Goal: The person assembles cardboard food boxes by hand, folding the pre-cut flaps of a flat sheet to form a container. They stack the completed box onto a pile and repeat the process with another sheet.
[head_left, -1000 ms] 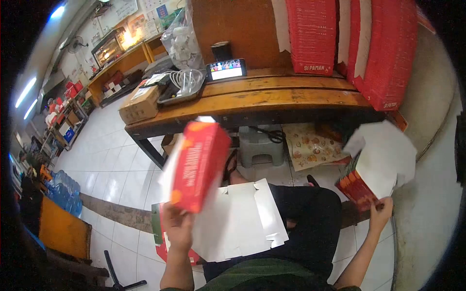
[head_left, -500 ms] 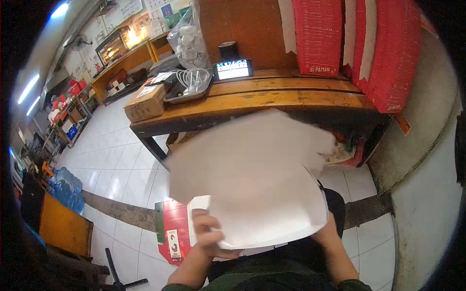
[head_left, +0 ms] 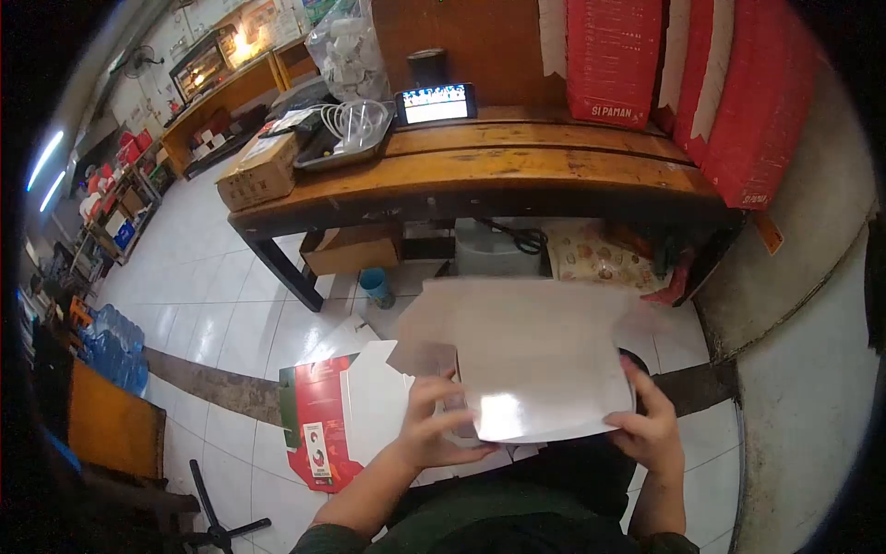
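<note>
A large white cardboard sheet [head_left: 540, 355] with cut flaps is held in front of my body, its far part blurred. My left hand [head_left: 434, 420] is at its near left corner, fingers bent around the edge. On the right edge, my right hand [head_left: 649, 420] grips the board between thumb and fingers. To the left of my left hand lies a flat red, green and white printed cardboard piece [head_left: 325, 406], with a white panel [head_left: 377, 392] beside it.
A wooden bench [head_left: 554, 164] ahead carries a lit phone [head_left: 436, 103], a tray [head_left: 346, 148], a brown box [head_left: 258, 174] and red stacks [head_left: 614, 65]. Beneath are a blue cup [head_left: 376, 288] and an open carton [head_left: 351, 249]. Water bottles [head_left: 115, 346] stand left.
The white sheet has moved down and to the right, uncovering the space under the bench. My right hand has come up along its right edge. The view has shifted slightly.
</note>
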`<state>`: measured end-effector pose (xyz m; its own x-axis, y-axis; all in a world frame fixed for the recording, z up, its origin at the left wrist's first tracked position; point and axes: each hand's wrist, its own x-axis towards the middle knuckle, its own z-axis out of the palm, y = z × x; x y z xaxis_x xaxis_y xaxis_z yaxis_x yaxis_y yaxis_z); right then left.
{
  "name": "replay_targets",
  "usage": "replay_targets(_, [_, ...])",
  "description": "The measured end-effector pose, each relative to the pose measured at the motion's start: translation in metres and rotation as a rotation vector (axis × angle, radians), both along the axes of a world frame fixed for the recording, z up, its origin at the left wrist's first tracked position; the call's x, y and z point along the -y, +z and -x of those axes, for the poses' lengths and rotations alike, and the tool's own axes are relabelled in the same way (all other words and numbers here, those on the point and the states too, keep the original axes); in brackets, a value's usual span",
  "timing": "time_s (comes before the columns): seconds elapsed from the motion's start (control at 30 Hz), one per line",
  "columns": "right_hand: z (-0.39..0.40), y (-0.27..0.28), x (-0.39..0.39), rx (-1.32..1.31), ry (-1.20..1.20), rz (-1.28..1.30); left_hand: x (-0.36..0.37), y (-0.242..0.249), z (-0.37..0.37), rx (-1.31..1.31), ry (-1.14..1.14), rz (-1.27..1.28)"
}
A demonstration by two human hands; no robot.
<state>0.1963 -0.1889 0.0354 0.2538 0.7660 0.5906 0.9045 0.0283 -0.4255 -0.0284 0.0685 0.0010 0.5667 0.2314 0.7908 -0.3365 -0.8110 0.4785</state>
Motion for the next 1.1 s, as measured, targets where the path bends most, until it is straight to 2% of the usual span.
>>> replay_targets(0.07, [-0.005, -0.005, 0.001, 0.022, -0.063, -0.109, 0.013, -0.018, -0.003, 0.174, 0.063, 0.385])
replay_targets(0.1, [-0.006, -0.006, -0.001, 0.046, -0.061, -0.151, 0.003, -0.02, 0.009, -0.071, 0.071, 0.255])
replay_targets(0.2, [-0.002, -0.004, -0.009, 0.112, -0.068, -0.273, -0.005, -0.04, 0.015, -0.248, 0.065, -0.218])
replay_targets(0.23, [0.002, -0.005, -0.014, 0.095, -0.007, -0.277, -0.002, -0.048, 0.016, -0.196, 0.122, -0.302])
replay_targets(0.3, [0.01, -0.01, -0.028, 0.065, 0.116, -0.283, -0.01, -0.109, 0.032, -0.473, 0.052, 0.064])
replay_targets(0.37, [0.025, -0.011, -0.046, 0.094, 0.208, -0.179, -0.013, -0.115, 0.032, -0.579, 0.037, 0.162])
replay_targets(0.5, [0.035, -0.025, -0.079, 0.223, 0.265, -0.125, -0.001, -0.08, 0.036, -0.474, 0.12, -0.174])
replay_targets(0.53, [0.035, -0.025, -0.079, 0.233, 0.22, -0.129, 0.008, -0.077, 0.038, -0.508, -0.069, 0.571])
replay_targets(0.6, [0.03, -0.027, -0.071, 0.255, 0.135, -0.132, 0.002, -0.074, 0.04, -0.244, 0.118, -0.101])
replay_targets(0.63, [0.029, -0.03, -0.066, 0.299, 0.013, -0.164, 0.0, -0.074, 0.04, -0.106, 0.205, -0.433])
replay_targets(0.73, [0.016, -0.033, -0.05, 0.357, -0.12, -0.109, 0.005, -0.1, 0.039, 0.107, 0.193, -0.113])
replay_targets(0.77, [0.015, -0.035, -0.045, 0.376, -0.109, -0.085, 0.011, -0.088, 0.037, 0.154, 0.169, 0.062])
replay_targets(0.83, [0.013, -0.041, -0.037, 0.414, -0.085, -0.041, 0.013, -0.071, 0.039, -0.001, 0.222, -0.025])
replay_targets(0.93, [0.005, -0.061, -0.045, 0.111, -0.009, -0.377, 0.006, -0.063, 0.044, -0.129, 0.206, -0.116])
replay_targets(1.07, [0.009, -0.068, -0.075, -0.351, 0.016, -0.387, -0.007, -0.057, 0.057, -0.301, 0.079, -0.148])
replay_targets(1.1, [0.006, -0.08, -0.076, -0.397, 0.1, -0.317, -0.008, -0.055, 0.059, -0.35, 0.055, -0.147])
